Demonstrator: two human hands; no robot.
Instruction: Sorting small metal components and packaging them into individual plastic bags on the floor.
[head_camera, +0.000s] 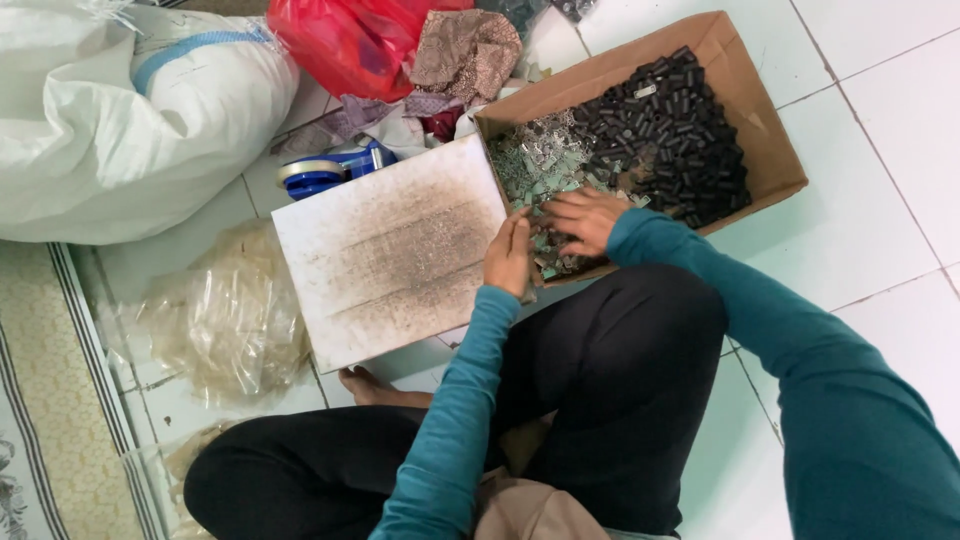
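Observation:
A shallow brown cardboard box (765, 150) lies on the tiled floor in front of me. It holds a heap of small black cylindrical parts (670, 130) at the far side and a pile of small greenish-grey flat pieces (535, 165) at the near left. My right hand (583, 217) rests spread on the greenish pieces, fingers curled into them. Beside it, my left hand (508, 255) is at the box's near left corner, fingers together, touching the same pile next to a stained white board (390, 250). Whether either hand grips any pieces is hidden.
I sit cross-legged in black trousers, a bare foot (375, 388) under the board. A large white sack (120, 120) lies at the far left, a red plastic bag (345, 40) and patterned cloth (465, 50) behind the board, a blue tape dispenser (325, 172), crumpled clear plastic bags (225, 320) at left.

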